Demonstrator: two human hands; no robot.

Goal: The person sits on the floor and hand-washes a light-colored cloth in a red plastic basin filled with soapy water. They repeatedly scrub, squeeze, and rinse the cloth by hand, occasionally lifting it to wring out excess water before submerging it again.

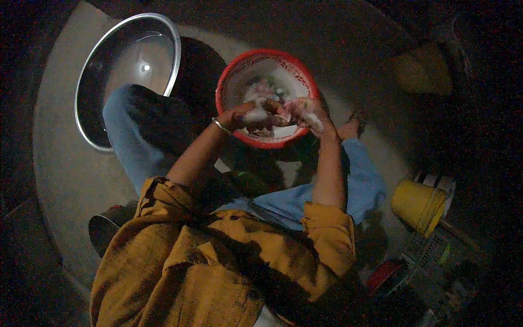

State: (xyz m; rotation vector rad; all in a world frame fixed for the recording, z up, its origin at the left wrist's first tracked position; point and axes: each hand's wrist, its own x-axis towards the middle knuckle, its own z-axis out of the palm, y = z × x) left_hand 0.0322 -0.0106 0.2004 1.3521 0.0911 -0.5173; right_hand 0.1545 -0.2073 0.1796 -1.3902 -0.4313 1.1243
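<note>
My left hand (251,115), with a bangle at the wrist, is closed over the near side of a round basin (222,97) with a red rim and pale inside. Beside it, my right hand (309,113) is closed too, over the basin's right rim. White suds coat both hands. The fingers meet around a small, crumpled, pinkish-brown thing (281,113), which dim light and the fingers partly hide; I cannot make out its kind. Beyond the hands, greenish and pink patches (265,90) show in the basin, too blurred to name.
Left of the basin stands a wide metal tub (176,65) with a shiny rim, against my bent knee. A yellow bucket (412,204) lies tilted at the right, near a grey crate (422,245) and a red round container (385,275). A dark pot (103,230) sits at my left.
</note>
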